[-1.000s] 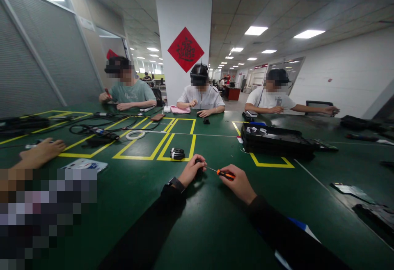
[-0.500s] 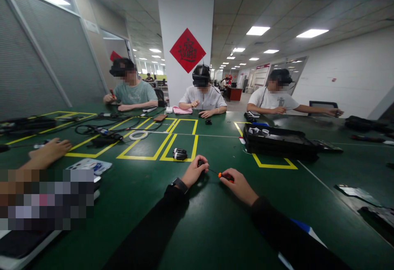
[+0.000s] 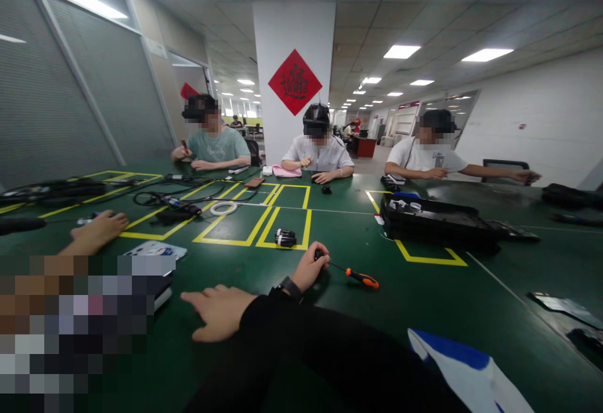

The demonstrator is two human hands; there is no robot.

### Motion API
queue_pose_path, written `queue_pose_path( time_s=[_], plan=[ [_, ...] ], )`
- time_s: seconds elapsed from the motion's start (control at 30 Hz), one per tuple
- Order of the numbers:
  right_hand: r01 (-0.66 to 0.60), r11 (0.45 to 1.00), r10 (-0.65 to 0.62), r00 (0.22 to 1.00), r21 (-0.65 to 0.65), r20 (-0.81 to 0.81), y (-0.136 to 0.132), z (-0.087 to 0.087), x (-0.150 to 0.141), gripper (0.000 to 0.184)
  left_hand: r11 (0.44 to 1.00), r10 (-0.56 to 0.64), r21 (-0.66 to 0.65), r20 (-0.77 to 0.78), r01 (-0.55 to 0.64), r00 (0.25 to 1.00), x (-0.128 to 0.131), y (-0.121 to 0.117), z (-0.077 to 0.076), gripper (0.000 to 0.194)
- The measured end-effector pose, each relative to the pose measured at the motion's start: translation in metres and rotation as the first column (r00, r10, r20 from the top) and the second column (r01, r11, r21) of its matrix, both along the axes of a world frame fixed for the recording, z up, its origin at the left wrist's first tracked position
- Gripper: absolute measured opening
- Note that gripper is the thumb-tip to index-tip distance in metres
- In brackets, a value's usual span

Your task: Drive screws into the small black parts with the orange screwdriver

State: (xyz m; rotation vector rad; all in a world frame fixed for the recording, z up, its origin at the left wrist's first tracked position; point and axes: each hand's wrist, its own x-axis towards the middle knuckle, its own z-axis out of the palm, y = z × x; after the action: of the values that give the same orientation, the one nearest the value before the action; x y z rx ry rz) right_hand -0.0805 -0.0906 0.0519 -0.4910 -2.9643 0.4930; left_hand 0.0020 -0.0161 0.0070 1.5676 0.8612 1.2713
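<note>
Green table point(image 3: 405, 303), screwdriver point(image 3: 362, 278), white pillar point(image 3: 294, 27) beyond

bright ceiling panels point(image 3: 402, 52) glare above a dim table point(image 3: 245, 263), edges stretched.

Left hand point(image 3: 309, 268) holding black part point(image 3: 318, 254), right hand point(image 3: 223, 311) outstretched, orange-handled screwdriver point(image 3: 362, 277)

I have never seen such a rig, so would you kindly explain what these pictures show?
No machine is involved: every picture comes from one camera worn on a person's head, looking forward and down at their bare hands. The left hand holds a small black part. The right hand is open and empty, its arm crossed over the left. A screwdriver points towards the part, its orange handle in neither hand. Farther back on the green table lie a white coil and a black tray.
</note>
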Motion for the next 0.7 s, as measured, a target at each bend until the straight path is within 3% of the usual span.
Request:
queue_pose_path(
  time_s=[0.17, 0.43, 0.57, 0.7],
  plan=[
    [0.047, 0.995, -0.040, 0.996, 0.086, -0.078, 0.016, -0.015, -0.051, 0.077, 1.000, 0.005, 0.001, -0.012, -0.005, 1.000, -0.001, 0.001, 0.000, 0.010],
    [0.088, 0.990, -0.080, 0.994, 0.108, -0.076, 0.019, -0.011, -0.068, 0.072, 0.999, -0.004, -0.041, 0.010, 0.004, 1.000, -0.001, 0.001, 0.002, 0.011],
    [0.101, 0.991, -0.088, 0.985, 0.085, -0.150, 0.005, 0.008, -0.038, 0.075, 0.998, 0.000, -0.060, 0.030, 0.002, 1.000, -0.002, 0.001, 0.002, 0.010],
    [0.134, 0.989, -0.109, 0.938, 0.055, -0.330, -0.018, 0.037, 0.034, 0.069, 0.997, 0.010, -0.079, 0.056, -0.005, 0.998, 0.000, 0.001, 0.004, 0.009]
  ],
)
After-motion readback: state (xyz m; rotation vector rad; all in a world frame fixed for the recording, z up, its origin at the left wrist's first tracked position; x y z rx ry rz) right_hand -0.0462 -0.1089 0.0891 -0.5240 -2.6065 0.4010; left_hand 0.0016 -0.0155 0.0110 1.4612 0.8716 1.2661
